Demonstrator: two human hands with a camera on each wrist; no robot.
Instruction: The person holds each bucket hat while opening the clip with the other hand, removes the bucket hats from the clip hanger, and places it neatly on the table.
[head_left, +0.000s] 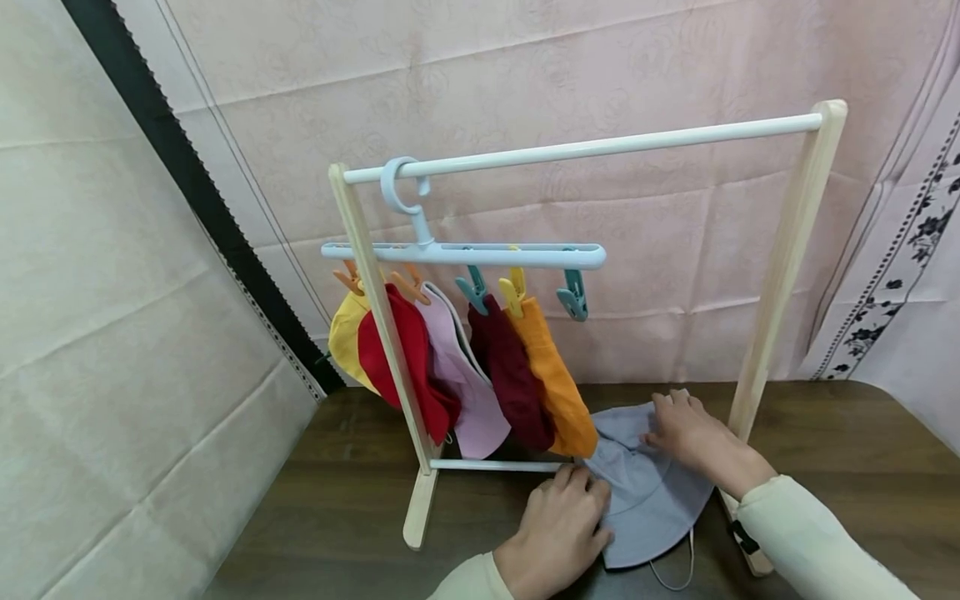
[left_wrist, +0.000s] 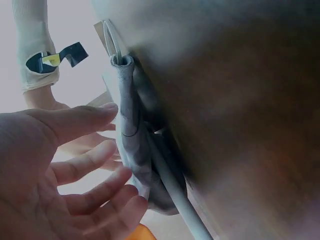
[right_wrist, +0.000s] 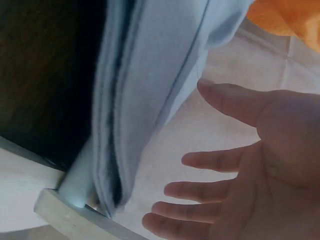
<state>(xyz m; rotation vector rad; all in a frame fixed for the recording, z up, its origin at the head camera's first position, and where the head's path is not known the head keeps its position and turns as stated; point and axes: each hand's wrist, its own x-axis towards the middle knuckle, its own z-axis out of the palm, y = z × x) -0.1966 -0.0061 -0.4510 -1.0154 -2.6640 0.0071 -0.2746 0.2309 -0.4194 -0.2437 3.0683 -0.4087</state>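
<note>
A grey-blue bucket hat (head_left: 648, 492) with a thin cord lies folded over the rack's lower bar (head_left: 498, 466). At its left edge, my left hand (head_left: 558, 525) has its fingertips against the cloth; the left wrist view shows the thumb and fingers (left_wrist: 100, 192) spread beside the hat (left_wrist: 132, 135). My right hand (head_left: 686, 433) is at the hat's upper right. In the right wrist view its fingers (right_wrist: 192, 190) are straight and apart, with the thumb tip by the cloth (right_wrist: 155, 65). Neither hand grips it.
A light-blue hanger (head_left: 465, 255) hooks on the rack's top bar (head_left: 600, 148). From its clips hang yellow (head_left: 347, 333), red (head_left: 401, 350), lilac (head_left: 468, 392), maroon (head_left: 510, 375) and orange (head_left: 558, 375) cloth items. One teal clip (head_left: 573, 296) at the right holds nothing. Wooden posts (head_left: 787, 258) flank the hat.
</note>
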